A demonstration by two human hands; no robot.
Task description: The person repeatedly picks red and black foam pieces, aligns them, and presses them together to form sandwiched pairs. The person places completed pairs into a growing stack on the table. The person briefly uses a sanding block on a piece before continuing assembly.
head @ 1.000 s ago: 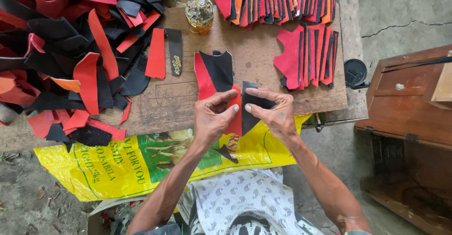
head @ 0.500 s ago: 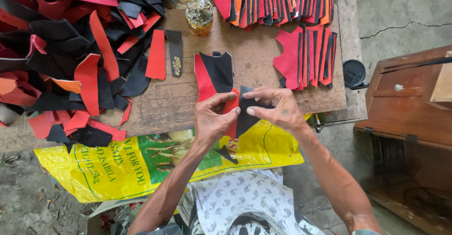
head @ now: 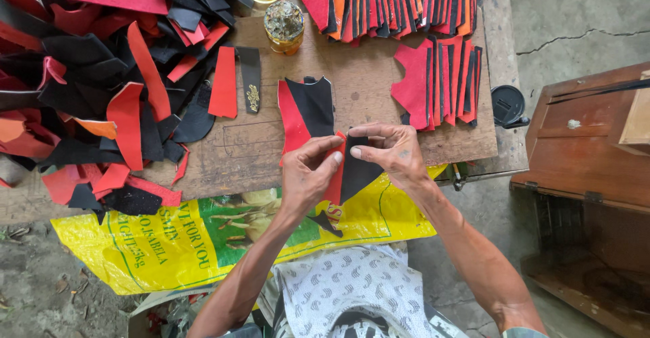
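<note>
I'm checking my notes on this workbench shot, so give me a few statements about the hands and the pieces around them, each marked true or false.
1. Both hands hold a joined red and black piece. True: the left hand and the right hand pinch it together.
2. The jar by the top of the board stands at the right edge. False: it stands left of the middle.
3. A yellow printed sack lies under the board's near edge. True.
4. The loose heap of cut pieces lies right of the hands. False: it lies to the left; neat stacks lie on the right.
</note>
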